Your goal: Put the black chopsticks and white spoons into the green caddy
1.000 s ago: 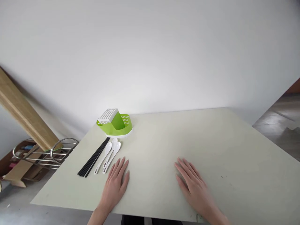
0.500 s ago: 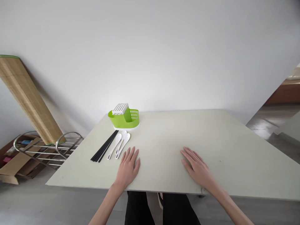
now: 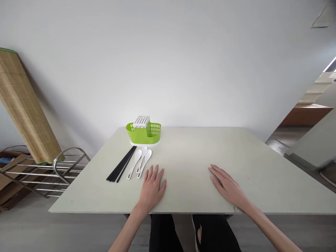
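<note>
My left hand lies flat on the table, fingers stretched out, holding nothing. Just beyond its fingertips are three white spoons, side by side with their bowls pointing away from me. Several black chopsticks lie in a slanted bundle to the left of the spoons. Behind them stands a green utensil basket with a white slotted top piece and a white base. My right hand rests palm down farther right on the table, its fingers extended and nothing in them.
The pale table meets a white wall at its back edge. Left of it, a rolled bamboo mat leans above a metal rack and a cardboard box on the floor.
The camera view has turned and tilted slightly, so everything on the table appears shifted a little to the right. Both hands stay resting on the table; the objects keep their places.
</note>
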Demonstrator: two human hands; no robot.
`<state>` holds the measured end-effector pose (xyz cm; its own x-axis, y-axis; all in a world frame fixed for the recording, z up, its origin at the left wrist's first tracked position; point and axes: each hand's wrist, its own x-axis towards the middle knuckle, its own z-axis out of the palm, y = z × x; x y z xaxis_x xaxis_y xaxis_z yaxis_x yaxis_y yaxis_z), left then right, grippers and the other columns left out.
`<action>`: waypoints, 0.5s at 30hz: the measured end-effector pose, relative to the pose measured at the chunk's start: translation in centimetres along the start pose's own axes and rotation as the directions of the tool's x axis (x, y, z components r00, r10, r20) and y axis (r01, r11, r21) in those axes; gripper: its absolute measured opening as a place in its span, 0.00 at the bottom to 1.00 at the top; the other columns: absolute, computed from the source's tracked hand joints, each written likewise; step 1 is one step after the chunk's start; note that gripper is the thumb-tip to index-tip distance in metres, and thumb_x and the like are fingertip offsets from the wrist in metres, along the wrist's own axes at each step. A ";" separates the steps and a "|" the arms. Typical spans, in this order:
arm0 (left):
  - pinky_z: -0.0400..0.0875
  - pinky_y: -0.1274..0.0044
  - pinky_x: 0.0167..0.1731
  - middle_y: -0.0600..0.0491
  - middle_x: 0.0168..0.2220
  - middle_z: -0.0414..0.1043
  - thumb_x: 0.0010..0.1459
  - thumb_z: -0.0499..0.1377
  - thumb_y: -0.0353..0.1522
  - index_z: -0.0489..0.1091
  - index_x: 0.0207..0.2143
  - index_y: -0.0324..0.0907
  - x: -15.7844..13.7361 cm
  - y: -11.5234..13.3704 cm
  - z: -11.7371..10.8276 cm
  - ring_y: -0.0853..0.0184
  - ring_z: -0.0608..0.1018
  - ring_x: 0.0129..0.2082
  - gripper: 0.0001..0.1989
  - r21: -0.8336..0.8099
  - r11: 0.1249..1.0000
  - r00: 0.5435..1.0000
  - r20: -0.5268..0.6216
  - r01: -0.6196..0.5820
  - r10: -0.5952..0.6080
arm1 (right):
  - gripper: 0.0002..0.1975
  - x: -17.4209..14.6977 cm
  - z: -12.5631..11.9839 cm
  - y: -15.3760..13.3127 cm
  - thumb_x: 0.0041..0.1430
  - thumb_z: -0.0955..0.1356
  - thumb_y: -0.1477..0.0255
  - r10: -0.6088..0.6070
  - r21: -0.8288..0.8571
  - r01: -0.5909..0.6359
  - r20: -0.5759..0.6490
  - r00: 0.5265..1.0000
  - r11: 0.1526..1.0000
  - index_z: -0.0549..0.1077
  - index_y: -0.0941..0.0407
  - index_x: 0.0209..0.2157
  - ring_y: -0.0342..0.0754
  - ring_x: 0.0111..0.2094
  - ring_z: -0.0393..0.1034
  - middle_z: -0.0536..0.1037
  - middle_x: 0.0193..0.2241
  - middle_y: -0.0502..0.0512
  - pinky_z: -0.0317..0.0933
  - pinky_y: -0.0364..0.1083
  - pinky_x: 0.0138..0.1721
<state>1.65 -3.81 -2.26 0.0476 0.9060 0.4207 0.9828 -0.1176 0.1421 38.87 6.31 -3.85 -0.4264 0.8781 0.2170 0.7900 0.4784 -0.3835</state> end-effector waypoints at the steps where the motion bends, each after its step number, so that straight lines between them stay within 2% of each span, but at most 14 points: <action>1: 0.59 0.51 0.68 0.45 0.72 0.58 0.73 0.50 0.41 0.65 0.68 0.45 0.0 0.0 0.1 0.48 0.57 0.74 0.26 0.001 1.000 1.000 0.000 -0.003 0.003 | 0.31 0.0 0.0 0.0 0.75 0.55 0.52 0.003 -0.001 -0.003 -0.002 1.000 1.000 0.62 0.48 0.71 0.56 0.73 0.53 0.58 0.73 0.50 0.54 0.59 0.72; 6: 0.59 0.50 0.68 0.44 0.73 0.56 0.72 0.51 0.40 0.65 0.68 0.44 0.1 0.2 0.2 0.46 0.55 0.74 0.25 0.030 0.999 1.000 -0.009 -0.012 0.012 | 0.30 0.0 0.0 0.0 0.75 0.56 0.54 -0.008 -0.004 0.008 -0.029 1.000 1.000 0.61 0.48 0.72 0.57 0.73 0.54 0.58 0.73 0.51 0.57 0.59 0.70; 15: 0.59 0.50 0.68 0.42 0.73 0.56 0.72 0.52 0.39 0.66 0.68 0.42 0.3 0.2 0.4 0.45 0.55 0.74 0.26 0.042 0.999 0.999 -0.021 -0.024 0.025 | 0.27 0.6 0.4 -0.2 0.76 0.56 0.60 -0.056 -0.076 0.049 -0.101 0.993 0.996 0.64 0.51 0.70 0.56 0.71 0.57 0.64 0.70 0.56 0.57 0.60 0.70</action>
<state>1.96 -3.41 -2.43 0.0688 0.8941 0.4426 0.9880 -0.1226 0.0942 38.25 6.77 -4.03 -0.4234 0.8446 0.3278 0.7994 0.5185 -0.3034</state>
